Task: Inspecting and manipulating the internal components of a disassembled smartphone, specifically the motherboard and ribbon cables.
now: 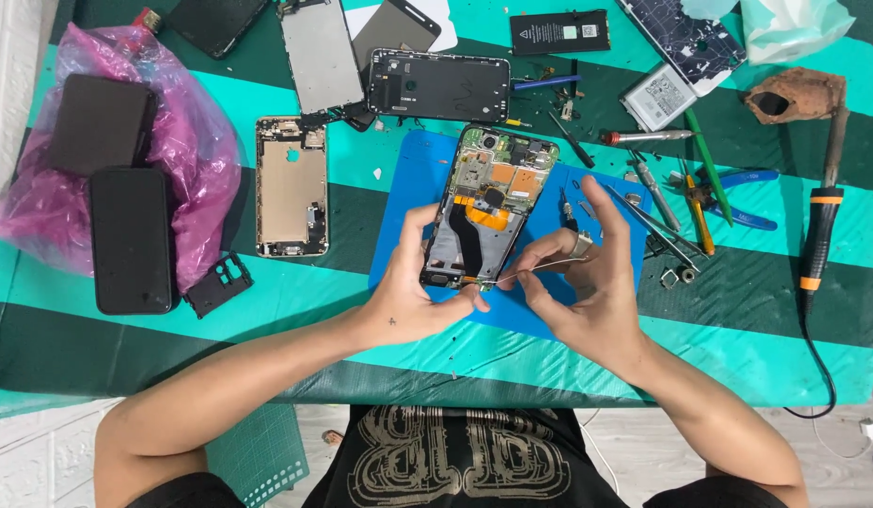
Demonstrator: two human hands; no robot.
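An opened smartphone [488, 202] with its back removed lies on a blue mat [403, 202], showing circuit boards and an orange flex cable. My left hand [413, 296] grips the phone's lower left corner, thumb along its side. My right hand [587, 282] pinches thin metal tweezers [526, 273] whose tips touch the phone's bottom edge near my left fingers.
Left: a pink bag [187, 122] with dark phones [131, 240] and a gold phone frame [291, 183]. Behind: a black back cover [438, 87], a screen panel [321, 56] and a battery [560, 32]. Right: screwdrivers, cutters [704, 202] and a soldering iron [817, 226].
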